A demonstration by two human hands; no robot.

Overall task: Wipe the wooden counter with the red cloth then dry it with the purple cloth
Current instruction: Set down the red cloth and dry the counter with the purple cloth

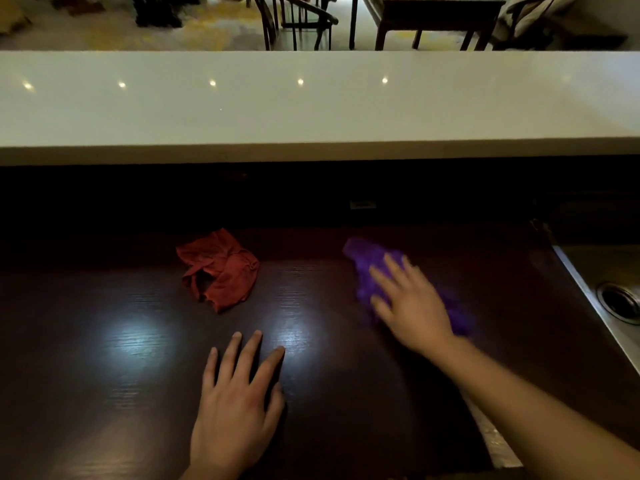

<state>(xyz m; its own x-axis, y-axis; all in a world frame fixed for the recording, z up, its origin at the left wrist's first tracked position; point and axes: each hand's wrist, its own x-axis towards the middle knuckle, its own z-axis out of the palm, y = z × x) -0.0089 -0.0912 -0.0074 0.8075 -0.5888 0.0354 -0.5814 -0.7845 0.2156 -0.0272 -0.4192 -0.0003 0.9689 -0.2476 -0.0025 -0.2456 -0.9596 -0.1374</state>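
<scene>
The dark wooden counter (104, 358) fills the lower half of the view. A crumpled red cloth (221, 271) lies loose on it at centre left, with no hand on it. My right hand (408, 306) presses flat on the purple cloth (367, 261) at centre right, fingers spread over it; both look motion-blurred. My left hand (235, 403) rests palm down on the bare wood near the front, fingers apart, holding nothing.
A raised white ledge (311, 109) runs across the back of the counter. A steel sink (609, 292) with a drain sits at the right edge. Chairs and a table stand in the room beyond the ledge.
</scene>
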